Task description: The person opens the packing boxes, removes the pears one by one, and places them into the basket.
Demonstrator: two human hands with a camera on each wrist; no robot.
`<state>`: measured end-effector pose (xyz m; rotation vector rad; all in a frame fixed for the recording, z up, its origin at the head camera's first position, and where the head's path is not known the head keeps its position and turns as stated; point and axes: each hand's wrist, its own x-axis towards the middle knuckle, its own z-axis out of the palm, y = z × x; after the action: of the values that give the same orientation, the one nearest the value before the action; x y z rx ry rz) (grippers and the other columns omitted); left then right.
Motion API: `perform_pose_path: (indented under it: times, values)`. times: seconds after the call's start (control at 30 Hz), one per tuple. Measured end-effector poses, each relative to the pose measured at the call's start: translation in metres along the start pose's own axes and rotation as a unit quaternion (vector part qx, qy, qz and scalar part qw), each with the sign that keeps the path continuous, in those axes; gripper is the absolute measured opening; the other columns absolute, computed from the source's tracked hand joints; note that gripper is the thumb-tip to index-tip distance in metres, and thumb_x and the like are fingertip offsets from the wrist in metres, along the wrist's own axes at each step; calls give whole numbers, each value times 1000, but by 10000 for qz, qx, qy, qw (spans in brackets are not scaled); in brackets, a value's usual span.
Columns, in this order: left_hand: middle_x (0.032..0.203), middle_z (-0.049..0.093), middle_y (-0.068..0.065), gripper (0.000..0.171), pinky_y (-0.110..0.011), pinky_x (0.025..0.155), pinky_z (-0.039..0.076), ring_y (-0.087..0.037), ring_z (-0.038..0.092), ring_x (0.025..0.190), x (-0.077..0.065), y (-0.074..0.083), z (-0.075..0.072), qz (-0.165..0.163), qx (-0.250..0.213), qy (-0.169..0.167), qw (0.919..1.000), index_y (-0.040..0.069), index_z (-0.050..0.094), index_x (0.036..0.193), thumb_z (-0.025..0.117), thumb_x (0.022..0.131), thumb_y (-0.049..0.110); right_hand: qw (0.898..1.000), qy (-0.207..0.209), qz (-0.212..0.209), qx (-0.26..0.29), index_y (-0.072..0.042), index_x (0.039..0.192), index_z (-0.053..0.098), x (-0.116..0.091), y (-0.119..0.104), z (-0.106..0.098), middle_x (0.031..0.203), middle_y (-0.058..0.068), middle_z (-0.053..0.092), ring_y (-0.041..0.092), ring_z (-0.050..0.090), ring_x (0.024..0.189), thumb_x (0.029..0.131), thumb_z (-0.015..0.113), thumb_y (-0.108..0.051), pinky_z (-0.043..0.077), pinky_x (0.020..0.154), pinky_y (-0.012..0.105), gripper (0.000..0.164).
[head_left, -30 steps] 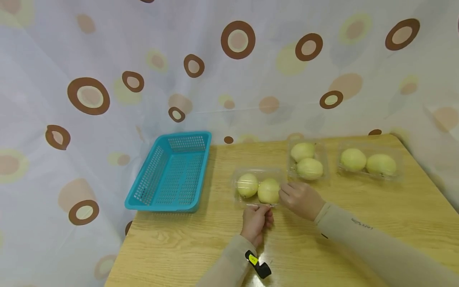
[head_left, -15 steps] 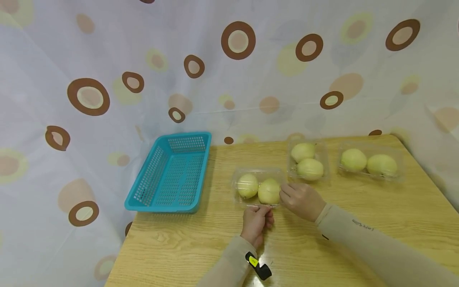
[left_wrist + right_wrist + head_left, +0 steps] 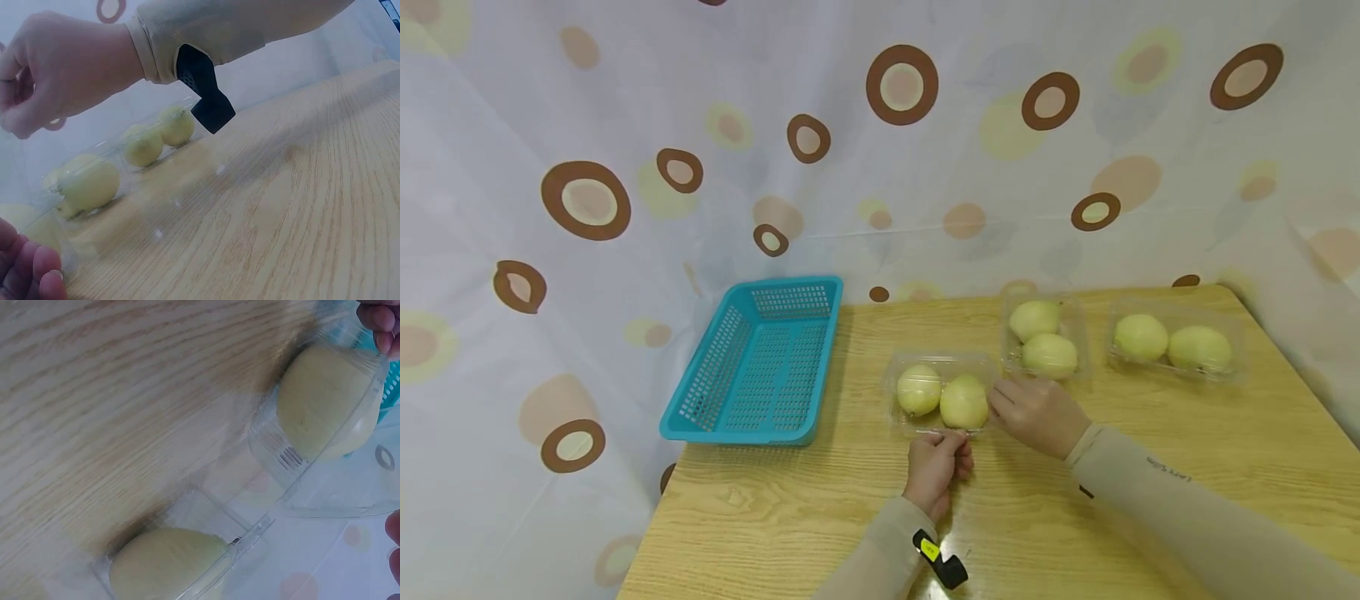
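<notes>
A clear plastic clamshell box (image 3: 951, 358) lies mid-table in the head view. Two round pale yellow fruits sit inside, one on the left (image 3: 918, 390) and one on the right (image 3: 964, 402). My left hand (image 3: 932, 473) pinches the box's near edge between thumb and fingers. At the right end, my right hand (image 3: 1037, 415) has its curled fingers at the box's side, pinching the clear rim. The right wrist view shows one fruit (image 3: 328, 403) behind the plastic; the left wrist view shows my right hand (image 3: 56, 72) raised above the tabletop.
A blue perforated basket (image 3: 748, 433) stands at the left. Behind my right hand is another clear box with two fruits (image 3: 1049, 356); a third, with similar fruits (image 3: 1199, 347), lies at the far right. A patterned curtain (image 3: 962, 167) hangs behind the wooden table (image 3: 775, 517).
My right hand has shifted slightly to the right. The left hand keeps its place at the near edge, and the boxes and basket stay put.
</notes>
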<state>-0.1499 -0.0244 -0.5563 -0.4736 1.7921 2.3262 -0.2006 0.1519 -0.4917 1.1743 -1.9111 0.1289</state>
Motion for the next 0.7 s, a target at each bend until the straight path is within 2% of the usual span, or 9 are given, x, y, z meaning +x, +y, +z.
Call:
perform_pose_path:
  times: [0.17, 0.33, 0.43, 0.7]
  values:
    - [65, 62, -4, 19, -21, 45, 46, -11, 57, 52, -1, 1, 0, 30, -27, -18, 10000, -10, 67, 86, 64, 88, 9, 9992, 243, 286, 160, -3, 76, 65, 4, 7, 1, 71, 5, 59, 14, 56, 52, 94, 44, -14, 47, 42, 27, 30]
    - [65, 61, -4, 18, -21, 45, 46, -11, 57, 51, -1, 0, 1, 62, -106, 20, 9999, -8, 67, 84, 66, 87, 9, 9984, 371, 369, 191, -2, 80, 67, 7, 13, 1, 72, 6, 60, 14, 54, 49, 94, 48, -14, 46, 41, 29, 27]
    - [65, 61, -4, 18, -21, 45, 45, -11, 56, 52, 0, -1, 0, 113, -159, -18, 9998, -7, 66, 83, 66, 87, 10, 9980, 390, 442, 220, -2, 81, 68, 9, 17, -1, 72, 7, 62, 16, 56, 49, 94, 49, -15, 49, 43, 31, 26]
    - [65, 61, -5, 20, -21, 46, 46, -11, 57, 52, -1, -1, 0, 128, -208, -53, 9997, -9, 66, 85, 68, 86, 10, 9983, 312, 467, 179, -2, 87, 68, 16, 28, -2, 71, 6, 63, 14, 56, 48, 99, 48, -18, 45, 39, 29, 29]
